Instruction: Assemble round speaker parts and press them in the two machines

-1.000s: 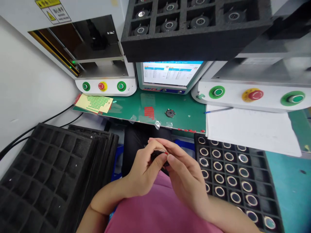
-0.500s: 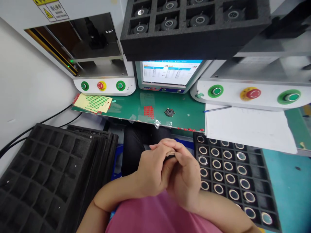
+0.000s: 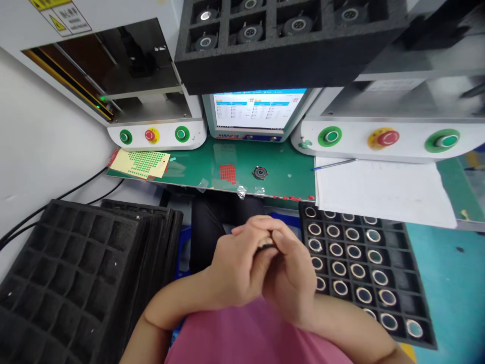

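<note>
My left hand (image 3: 235, 268) and my right hand (image 3: 291, 275) are pressed together in front of my chest, both closed around a small black round part (image 3: 266, 247). Only a thin dark edge of that part shows between the fingers; the rest is hidden. To the right of my hands lies a black foam tray (image 3: 397, 242) with several ring-shaped parts (image 3: 352, 251) in its cells. One more loose round part (image 3: 259, 173) lies on the green mat (image 3: 280, 167) beyond my hands.
Empty black foam trays (image 3: 71, 273) are stacked at the left. Two white machines with green and red buttons (image 3: 151, 135) (image 3: 386, 137) flank a lit screen (image 3: 253, 108). A foam tray of parts (image 3: 288, 40) sits above. White paper (image 3: 382, 189) and a pen (image 3: 333, 163) lie at the right, a sticker sheet (image 3: 140, 163) at the left.
My hands have closed together over the black part, which showed more openly a second ago. The view has shifted slightly, so everything on the bench sits a little further left.
</note>
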Available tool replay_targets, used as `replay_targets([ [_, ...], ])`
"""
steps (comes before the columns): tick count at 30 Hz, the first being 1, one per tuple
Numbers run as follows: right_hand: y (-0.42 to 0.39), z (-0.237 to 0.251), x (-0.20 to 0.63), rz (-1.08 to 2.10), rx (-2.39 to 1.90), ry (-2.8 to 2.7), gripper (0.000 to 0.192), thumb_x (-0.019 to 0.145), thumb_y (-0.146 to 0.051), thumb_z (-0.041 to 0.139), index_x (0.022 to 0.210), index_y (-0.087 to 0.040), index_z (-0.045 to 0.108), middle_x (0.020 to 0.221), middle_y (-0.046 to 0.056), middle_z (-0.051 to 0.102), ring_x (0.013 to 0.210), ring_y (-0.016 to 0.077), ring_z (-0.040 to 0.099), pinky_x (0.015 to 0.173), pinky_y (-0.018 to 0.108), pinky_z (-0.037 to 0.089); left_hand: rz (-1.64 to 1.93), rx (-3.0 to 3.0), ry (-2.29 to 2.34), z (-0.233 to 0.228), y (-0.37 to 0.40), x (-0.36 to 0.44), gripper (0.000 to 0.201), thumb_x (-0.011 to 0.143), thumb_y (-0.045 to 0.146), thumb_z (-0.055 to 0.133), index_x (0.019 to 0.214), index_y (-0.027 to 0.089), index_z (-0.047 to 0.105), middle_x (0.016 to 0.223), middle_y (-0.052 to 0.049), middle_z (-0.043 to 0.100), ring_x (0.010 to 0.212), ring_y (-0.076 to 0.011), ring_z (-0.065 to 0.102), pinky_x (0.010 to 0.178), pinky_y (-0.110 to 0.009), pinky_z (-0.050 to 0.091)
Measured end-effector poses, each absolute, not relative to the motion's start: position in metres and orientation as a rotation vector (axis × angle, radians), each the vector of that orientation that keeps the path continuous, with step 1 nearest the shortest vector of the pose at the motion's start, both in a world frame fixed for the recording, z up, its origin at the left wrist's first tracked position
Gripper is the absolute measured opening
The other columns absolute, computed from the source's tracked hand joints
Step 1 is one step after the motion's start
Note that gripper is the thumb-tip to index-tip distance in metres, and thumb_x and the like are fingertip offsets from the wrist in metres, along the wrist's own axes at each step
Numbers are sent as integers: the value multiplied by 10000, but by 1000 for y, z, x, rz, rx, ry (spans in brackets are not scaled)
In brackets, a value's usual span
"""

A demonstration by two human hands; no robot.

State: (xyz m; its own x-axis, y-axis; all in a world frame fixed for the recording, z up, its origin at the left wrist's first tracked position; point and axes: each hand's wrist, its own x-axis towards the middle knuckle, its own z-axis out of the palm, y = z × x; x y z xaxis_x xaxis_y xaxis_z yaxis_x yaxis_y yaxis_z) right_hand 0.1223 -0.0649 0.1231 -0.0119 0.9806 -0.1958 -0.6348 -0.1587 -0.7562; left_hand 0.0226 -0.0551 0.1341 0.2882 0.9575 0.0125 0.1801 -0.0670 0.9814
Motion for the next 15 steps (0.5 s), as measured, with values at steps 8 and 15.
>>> replay_targets([
  [8,-57,118,149,1104,-692,-1141,543,647,-241,851,1111,-309,578,1230,64,657,1210,288,600,1045,522,488,854,417,554,151,-51,15,280,931,354,501,785,125,571,595,-21,552,530,-104,499,541,-208,386],
  [15,-56,118,153,1147,-592,-1257,670,691,-34,749,1207,-380,499,1204,21,692,1100,214,681,1033,486,517,792,353,556,150,-53,21,380,852,463,554,670,131,591,539,-31,503,543,-139,498,509,-240,313],
])
